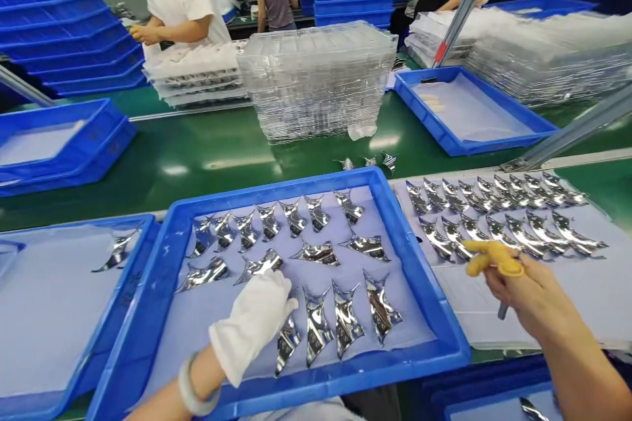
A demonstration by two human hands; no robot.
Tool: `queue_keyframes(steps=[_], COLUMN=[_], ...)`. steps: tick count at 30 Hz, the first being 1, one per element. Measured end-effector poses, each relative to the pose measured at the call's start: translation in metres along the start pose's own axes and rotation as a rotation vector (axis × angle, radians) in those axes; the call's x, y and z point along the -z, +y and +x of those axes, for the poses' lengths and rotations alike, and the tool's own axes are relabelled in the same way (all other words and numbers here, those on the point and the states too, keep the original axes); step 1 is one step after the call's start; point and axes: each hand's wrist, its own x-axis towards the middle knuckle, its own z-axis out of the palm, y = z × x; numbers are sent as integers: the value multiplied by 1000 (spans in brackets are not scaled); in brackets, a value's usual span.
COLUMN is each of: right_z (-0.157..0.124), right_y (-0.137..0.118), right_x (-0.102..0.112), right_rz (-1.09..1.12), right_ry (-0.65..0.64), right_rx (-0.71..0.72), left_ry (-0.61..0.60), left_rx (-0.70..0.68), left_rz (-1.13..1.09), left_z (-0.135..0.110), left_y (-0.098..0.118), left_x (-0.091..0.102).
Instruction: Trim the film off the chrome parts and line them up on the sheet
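A blue tray [419,263] in front of me holds several shiny chrome fin-shaped parts [316,253] on white paper. My left hand [254,322], in a white glove, reaches into the tray with its fingers curled down onto a chrome part [288,340] at the front row. My right hand [518,286] hovers over the white sheet to the right, wearing yellow finger cots and closed around a thin dark tool [502,310]. Two rows of more chrome parts [498,214] lie on that sheet [567,289].
Another blue tray [141,256] at the left holds one chrome part [116,253]. Across the green conveyor belt [197,151] stand stacked clear plastic trays [320,75], blue bins [464,112] and other people working. A metal bar [573,131] slants at the right.
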Motion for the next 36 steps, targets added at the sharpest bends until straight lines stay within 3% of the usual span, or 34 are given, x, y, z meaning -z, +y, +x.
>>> queue_keyframes(steps=[3, 8, 12, 16, 20, 24, 29, 32, 36], right_z=[-30, -69, -94, -118, -137, -148, -159, -167, -175], right_y=[-22, -67, -92, -101, -107, -114, -115, -114, -109], right_x=[-53, -134, -191, -234, -253, -256, -259, -259, -256], right_rz=[93, 243, 281, 415, 582, 556, 490, 338, 121], right_ry=[-194, -522, -634, -811, -848, -725, -641, -612, -515], right_rx=[-99, -161, -119, -158, -301, -232, -140, 100, 630], left_ry=[1, 71, 340, 609, 651, 605, 621, 670, 802], left_rx=[-18, -48, 77, 167, 271, 391, 291, 320, 279], left_rz=[-74, -242, -861, -1223, -1397, -1509, -1449, -1335, -1250], left_z=[-4, -18, -40, -56, -64, -75, -89, -95, -103], left_y=[4, 6, 16, 26, 30, 31, 31, 34, 37], left_x=[4, 53, 77, 70, 63, 68, 67, 64, 65])
